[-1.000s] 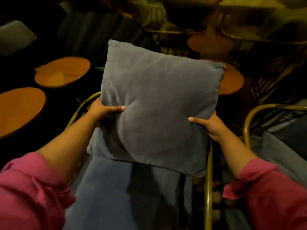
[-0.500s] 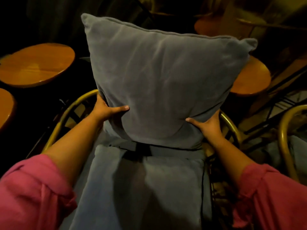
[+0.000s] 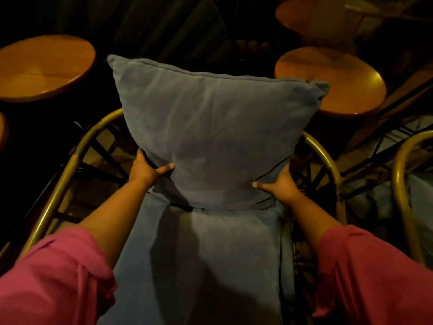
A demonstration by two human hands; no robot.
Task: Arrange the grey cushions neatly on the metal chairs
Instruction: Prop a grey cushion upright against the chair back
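A square grey cushion (image 3: 215,127) stands upright at the back of a metal chair (image 3: 70,165) with a curved brass-coloured frame. My left hand (image 3: 146,170) grips its lower left edge, thumb across the front. My right hand (image 3: 278,186) grips its lower right corner. The cushion's bottom edge meets a long grey seat cushion (image 3: 199,266) that covers the chair's seat. The chair's backrest is hidden behind the upright cushion.
Round wooden tables stand at the left (image 3: 44,66), right (image 3: 330,80) and far right (image 3: 311,17). A second metal chair (image 3: 400,184) with a grey cushion sits at the right edge. Dark floor lies beyond.
The cushion has come down from in front of me and now stands on the seat cushion against the chair's back. Both hands have slid lower on it and kept their grip.
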